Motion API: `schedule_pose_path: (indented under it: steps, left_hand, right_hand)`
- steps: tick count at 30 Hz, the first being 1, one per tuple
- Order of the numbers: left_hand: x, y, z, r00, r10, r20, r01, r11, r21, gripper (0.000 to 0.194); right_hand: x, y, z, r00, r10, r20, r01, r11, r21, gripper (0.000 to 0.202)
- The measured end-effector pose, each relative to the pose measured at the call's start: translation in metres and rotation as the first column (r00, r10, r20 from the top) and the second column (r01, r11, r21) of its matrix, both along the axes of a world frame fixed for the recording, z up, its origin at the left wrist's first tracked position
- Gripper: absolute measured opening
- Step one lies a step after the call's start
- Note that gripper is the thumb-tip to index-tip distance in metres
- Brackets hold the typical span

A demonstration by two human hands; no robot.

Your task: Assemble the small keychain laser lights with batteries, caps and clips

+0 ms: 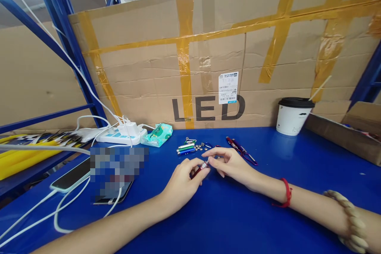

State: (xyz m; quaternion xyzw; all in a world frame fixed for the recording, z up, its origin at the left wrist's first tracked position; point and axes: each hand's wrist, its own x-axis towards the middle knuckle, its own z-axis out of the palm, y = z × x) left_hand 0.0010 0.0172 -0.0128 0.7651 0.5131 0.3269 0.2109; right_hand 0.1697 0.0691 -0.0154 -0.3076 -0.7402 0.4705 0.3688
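My left hand (186, 178) pinches a small red metal flashlight tube (196, 172) between thumb and fingers, its silver end pointing up and right. At that silver end are the thumb and fingertips of my right hand (229, 164), bent close together; whatever lies between them is too small to make out. Just beyond the hands lie silver, green and blue metal tubes (186, 150), with several small button cells (199, 148) beside them. Behind my right hand rest a red tube (232, 143) and a dark purple tube with a carabiner clip (250, 158).
Phones (71, 176) with white charging cables lie at left, partly blurred out. Behind them are a power strip (119, 137) and a green tissue packet (157, 135). A lidded paper cup (293, 117) and open cardboard box (342, 135) stand at right. Cardboard (143, 83) walls the back.
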Motion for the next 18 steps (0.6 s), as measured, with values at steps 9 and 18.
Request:
schedule_pose_path:
  steps: [9,18]
  left_hand:
    - [0.001,0.000,0.001,1.000,0.028,-0.001,-0.028,0.993,-0.114,0.023]
    - [0.007,-0.047,0.044,0.993,-0.113,-0.036,0.118,0.935,0.334,0.035]
  right_hand:
    - [-0.002,0.006,-0.007,0.997,0.075,0.026,-0.075,0.997,0.018,0.038]
    - [0.001,0.007,-0.004,1.000,-0.022,-0.002,0.022,0.999,-0.034,0.040]
